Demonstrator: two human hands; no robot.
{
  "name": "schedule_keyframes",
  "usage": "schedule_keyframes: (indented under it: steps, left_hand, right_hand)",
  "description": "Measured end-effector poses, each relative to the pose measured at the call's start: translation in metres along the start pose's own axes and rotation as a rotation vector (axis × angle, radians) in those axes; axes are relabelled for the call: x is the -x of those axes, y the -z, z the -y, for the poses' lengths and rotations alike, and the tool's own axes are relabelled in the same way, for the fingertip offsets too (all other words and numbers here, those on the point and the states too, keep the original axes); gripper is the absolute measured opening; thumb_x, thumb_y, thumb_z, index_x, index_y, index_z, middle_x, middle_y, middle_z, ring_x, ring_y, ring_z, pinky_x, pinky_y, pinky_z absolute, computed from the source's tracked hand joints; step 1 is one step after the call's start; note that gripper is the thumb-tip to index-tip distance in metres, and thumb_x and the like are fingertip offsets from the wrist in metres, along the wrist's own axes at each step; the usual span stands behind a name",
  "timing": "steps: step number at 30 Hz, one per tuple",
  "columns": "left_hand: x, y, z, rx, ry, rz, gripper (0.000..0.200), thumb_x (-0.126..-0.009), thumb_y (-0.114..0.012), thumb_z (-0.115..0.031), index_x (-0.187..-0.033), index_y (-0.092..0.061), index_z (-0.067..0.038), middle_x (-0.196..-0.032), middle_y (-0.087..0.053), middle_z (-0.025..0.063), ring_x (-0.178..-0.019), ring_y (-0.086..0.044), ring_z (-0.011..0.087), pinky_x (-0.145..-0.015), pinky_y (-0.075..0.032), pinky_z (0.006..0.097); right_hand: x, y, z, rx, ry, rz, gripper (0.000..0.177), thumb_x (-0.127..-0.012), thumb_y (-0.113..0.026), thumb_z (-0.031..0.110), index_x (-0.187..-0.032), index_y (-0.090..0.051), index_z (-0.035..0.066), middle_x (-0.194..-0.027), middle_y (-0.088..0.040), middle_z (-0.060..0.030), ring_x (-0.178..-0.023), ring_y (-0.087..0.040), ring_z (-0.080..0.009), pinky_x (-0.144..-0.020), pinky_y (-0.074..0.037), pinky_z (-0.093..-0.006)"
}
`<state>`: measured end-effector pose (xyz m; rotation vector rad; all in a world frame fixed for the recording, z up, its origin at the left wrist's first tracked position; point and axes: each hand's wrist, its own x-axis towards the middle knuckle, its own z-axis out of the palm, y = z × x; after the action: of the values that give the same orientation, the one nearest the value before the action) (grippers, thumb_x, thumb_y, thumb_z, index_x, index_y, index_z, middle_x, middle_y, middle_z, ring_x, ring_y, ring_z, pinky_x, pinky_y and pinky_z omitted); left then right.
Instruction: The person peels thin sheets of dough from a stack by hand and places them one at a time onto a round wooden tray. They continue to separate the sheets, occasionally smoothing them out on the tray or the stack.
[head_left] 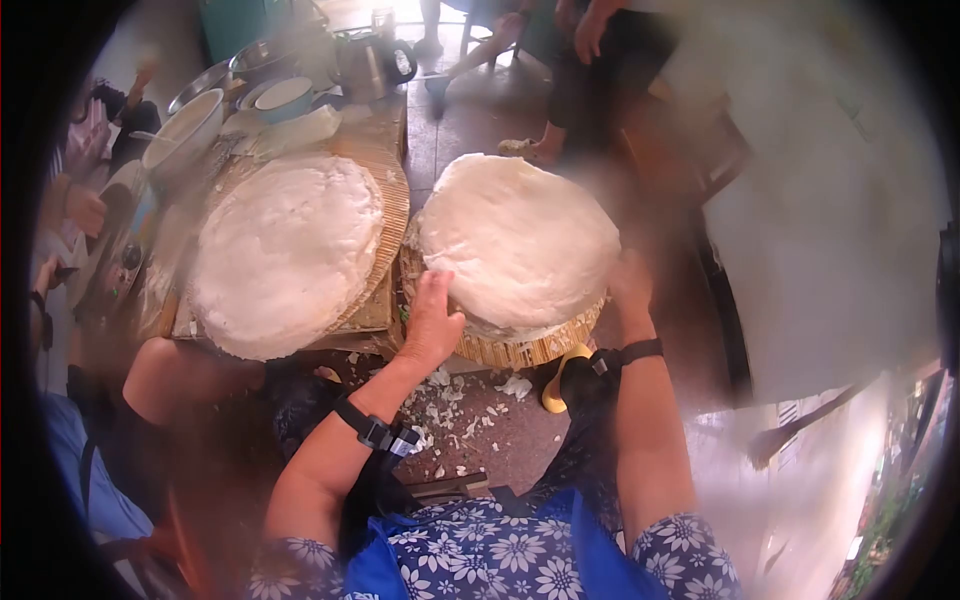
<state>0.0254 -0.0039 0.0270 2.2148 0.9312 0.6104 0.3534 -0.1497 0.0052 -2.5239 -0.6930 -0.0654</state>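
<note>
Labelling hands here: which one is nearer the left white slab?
Left: the left hand is right of the left slab; the right hand is farther right, across the other slab.

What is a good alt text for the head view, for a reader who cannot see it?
A person's left hand and right hand are at opposite edges of a large, round, white slab on a woven mat. A similar disc lies on another mat to its left, with bowls beyond and white scraps on the floor.
</note>
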Motion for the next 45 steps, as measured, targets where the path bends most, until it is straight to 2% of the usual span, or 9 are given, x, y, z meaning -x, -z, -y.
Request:
schedule_keyframes:
  steps: [3, 7, 9, 10, 16, 28, 34, 37, 45]
  left_hand:
    - [0.007, -0.001, 0.011, 0.013, -0.104, 0.014, 0.061, -0.070, -0.061, -0.002, -0.128, -0.040, -0.001, -0.134, -0.034, 0.0202, -0.125, -0.036, 0.0367, -0.105, -0.031, 0.0378]
    - [0.010, 0.003, 0.011, -0.088, -0.173, 0.066, 0.055, -0.072, -0.059, -0.003, -0.124, -0.044, -0.001, -0.135, -0.034, 0.0231, -0.122, -0.038, 0.0382, -0.102, -0.033, 0.0420]
    - [0.010, 0.007, 0.008, -0.108, -0.182, 0.120, 0.052, -0.073, -0.057, -0.003, -0.124, -0.045, -0.003, -0.138, -0.032, 0.0215, -0.123, -0.037, 0.0388, -0.102, -0.033, 0.0443]
    - [0.008, 0.008, 0.008, -0.125, -0.172, 0.159, 0.053, -0.073, -0.059, -0.003, -0.124, -0.045, -0.003, -0.138, -0.031, 0.0209, -0.124, -0.036, 0.0388, -0.103, -0.033, 0.0442]
    - [0.006, 0.008, 0.015, -0.192, -0.191, 0.234, 0.054, -0.072, -0.055, -0.002, -0.125, -0.045, -0.003, -0.137, -0.033, 0.0198, -0.122, -0.037, 0.0401, -0.100, -0.035, 0.0468]
    - [0.002, 0.014, 0.008, -0.217, -0.157, 0.303, 0.056, -0.072, -0.049, 0.002, -0.128, -0.043, -0.006, -0.135, -0.036, 0.0175, -0.121, -0.039, 0.0376, -0.098, -0.036, 0.0477]
    - [0.002, 0.011, 0.009, -0.244, -0.155, 0.299, 0.058, -0.072, -0.052, 0.000, -0.129, -0.042, -0.007, -0.134, -0.036, 0.0174, -0.121, -0.039, 0.0388, -0.099, -0.035, 0.0480]
    - [0.002, 0.011, 0.007, -0.278, -0.164, 0.306, 0.058, -0.073, -0.054, -0.002, -0.130, -0.042, -0.007, -0.134, -0.036, 0.0179, -0.120, -0.040, 0.0392, -0.098, -0.035, 0.0482]
    - [0.002, 0.008, 0.009, -0.295, -0.194, 0.253, 0.056, -0.072, -0.056, -0.005, -0.127, -0.044, -0.007, -0.131, -0.039, 0.0189, -0.117, -0.044, 0.0395, -0.096, -0.036, 0.0491]
  right_hand:
    - [0.013, 0.019, 0.041, 0.065, 0.129, -0.150, 0.044, -0.082, -0.058, 0.024, -0.122, -0.051, 0.007, -0.110, -0.058, -0.0207, -0.102, -0.056, -0.0358, -0.086, -0.045, -0.0430]
    - [0.025, 0.014, 0.114, 0.012, 0.579, -0.119, 0.040, -0.082, -0.059, 0.019, -0.119, -0.054, 0.006, -0.110, -0.058, -0.0186, -0.101, -0.056, -0.0351, -0.086, -0.044, -0.0418]
    - [0.031, 0.004, 0.161, -0.086, 0.689, -0.047, 0.036, -0.081, -0.059, 0.018, -0.115, -0.058, 0.005, -0.108, -0.059, -0.0184, -0.103, -0.054, -0.0337, -0.089, -0.043, -0.0408]
    - [0.032, -0.003, 0.182, -0.126, 0.674, 0.050, 0.036, -0.081, -0.058, 0.021, -0.113, -0.058, 0.003, -0.113, -0.059, -0.0186, -0.109, -0.051, -0.0335, -0.094, -0.040, -0.0392]
    - [0.016, -0.068, 0.254, -0.008, 0.867, 0.106, 0.034, -0.081, -0.060, 0.024, -0.114, -0.059, 0.012, -0.113, -0.058, -0.0160, -0.104, -0.054, -0.0351, -0.086, -0.045, -0.0436]
    - [0.004, -0.100, 0.253, 0.012, 0.756, 0.238, 0.030, -0.081, -0.060, 0.029, -0.108, -0.061, 0.015, -0.109, -0.059, -0.0116, -0.100, -0.054, -0.0336, -0.084, -0.046, -0.0441]
    - [-0.014, -0.094, 0.262, 0.161, 0.646, 0.114, 0.037, -0.081, -0.059, 0.034, -0.111, -0.059, 0.012, -0.117, -0.055, -0.0119, -0.105, -0.052, -0.0328, -0.088, -0.043, -0.0459]
    - [-0.027, -0.097, 0.260, 0.191, 0.605, 0.175, 0.040, -0.081, -0.057, 0.036, -0.114, -0.057, 0.013, -0.122, -0.052, -0.0126, -0.105, -0.052, -0.0335, -0.087, -0.043, -0.0471]
    - [-0.051, -0.110, 0.250, 0.192, 0.673, 0.307, 0.037, -0.079, -0.058, 0.033, -0.110, -0.059, 0.012, -0.115, -0.056, -0.0139, -0.104, -0.054, -0.0334, -0.086, -0.045, -0.0449]
